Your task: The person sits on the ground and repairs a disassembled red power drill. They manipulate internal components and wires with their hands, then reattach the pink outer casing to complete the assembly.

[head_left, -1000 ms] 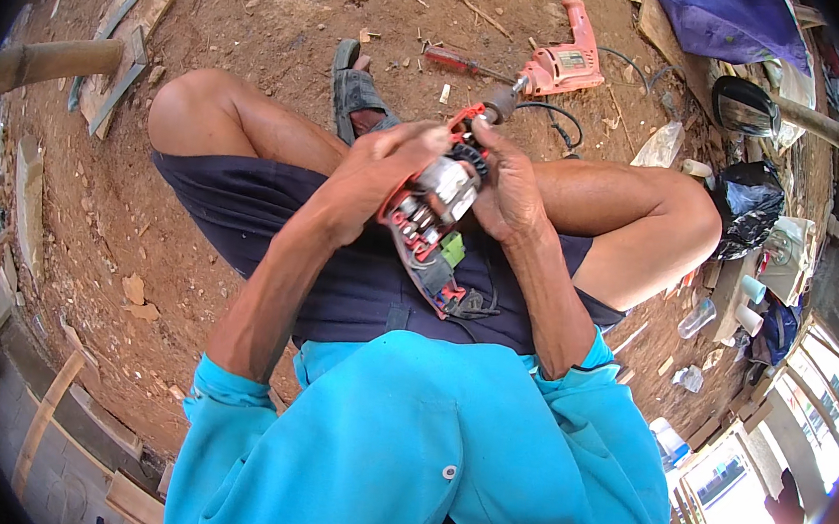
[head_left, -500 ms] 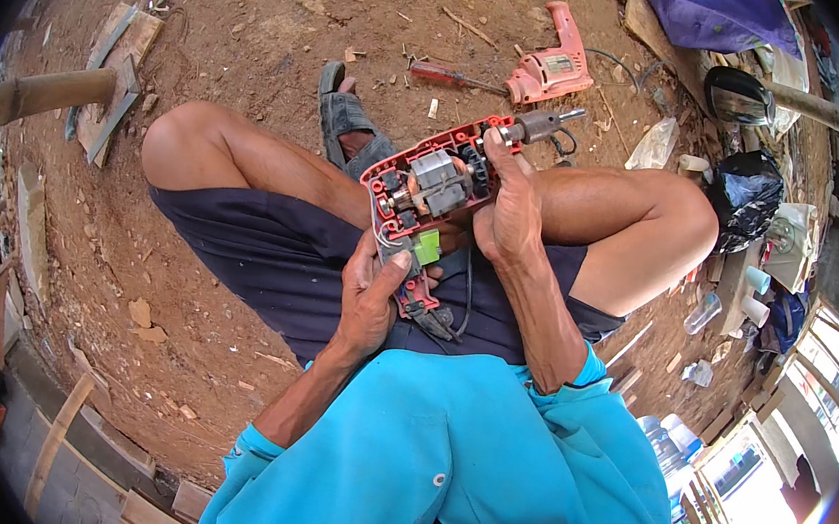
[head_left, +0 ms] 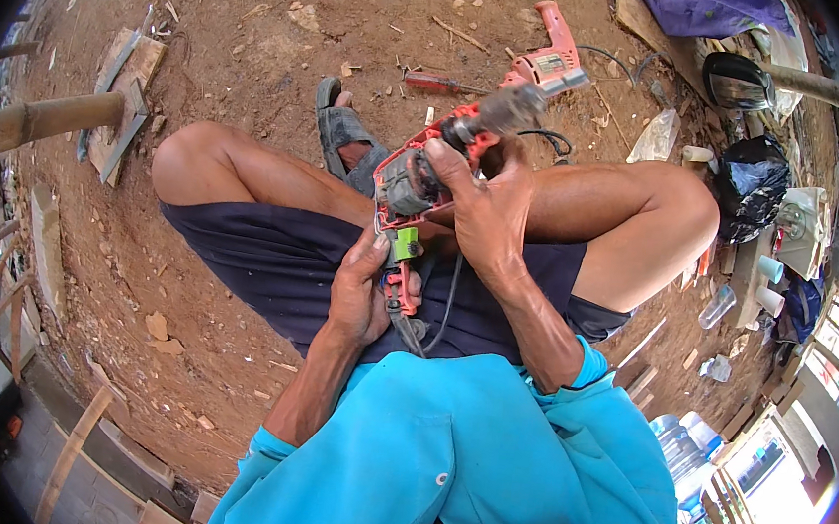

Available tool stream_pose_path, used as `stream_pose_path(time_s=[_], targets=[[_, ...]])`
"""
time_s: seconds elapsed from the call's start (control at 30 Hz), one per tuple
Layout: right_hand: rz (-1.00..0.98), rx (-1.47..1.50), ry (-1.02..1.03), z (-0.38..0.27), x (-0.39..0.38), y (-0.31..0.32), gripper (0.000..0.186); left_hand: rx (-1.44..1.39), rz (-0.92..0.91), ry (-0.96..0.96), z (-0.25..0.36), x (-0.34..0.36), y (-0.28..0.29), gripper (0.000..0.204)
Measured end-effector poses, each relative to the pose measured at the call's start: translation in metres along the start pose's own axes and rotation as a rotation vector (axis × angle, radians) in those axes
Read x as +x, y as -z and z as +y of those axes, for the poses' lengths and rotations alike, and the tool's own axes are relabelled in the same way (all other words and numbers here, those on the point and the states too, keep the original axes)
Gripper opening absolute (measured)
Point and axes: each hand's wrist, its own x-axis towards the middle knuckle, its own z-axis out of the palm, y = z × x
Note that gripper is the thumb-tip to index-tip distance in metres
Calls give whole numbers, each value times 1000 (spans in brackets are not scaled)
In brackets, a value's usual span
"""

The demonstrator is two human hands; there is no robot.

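A red power drill with its housing opened lies across both hands above my lap, its motor (head_left: 404, 183) and wiring bare. My left hand (head_left: 355, 291) is closed round the handle end, beside the green switch (head_left: 407, 244) and the black cord (head_left: 447, 309). With its thumb across the front part, my right hand (head_left: 492, 213) grips the drill near the gearbox. The metal chuck end (head_left: 511, 108) points away to the upper right, smeared by motion. On the ground beyond it sits a pinkish-red drill housing (head_left: 554, 64). Left of that is a screwdriver (head_left: 433, 82) with a red handle.
Bare soil with chips surrounds my crossed legs. Nailed wood pieces (head_left: 118, 116) and a bamboo pole (head_left: 42, 129) are at the left. To the right are a black plastic bag (head_left: 748, 186), cups (head_left: 770, 269) and a clear plastic container (head_left: 718, 306). A purple cloth (head_left: 711, 8) lies at the far right.
The drill has tilted, its chuck end swinging up and left. My right hand has shifted left and its thumb now lies over the motor side. The left hand keeps hold of the handle.
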Motion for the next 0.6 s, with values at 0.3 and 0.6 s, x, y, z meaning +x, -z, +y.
stream_pose_path(time_s=[0.3,0.6], targets=[[-453,-356,215,-33,6,-12,64,-646,-384,226,3,-1,49,47],[-619,-20,-75,-31,6,-14,46,-824,-511,168,-4,-9,55,60]])
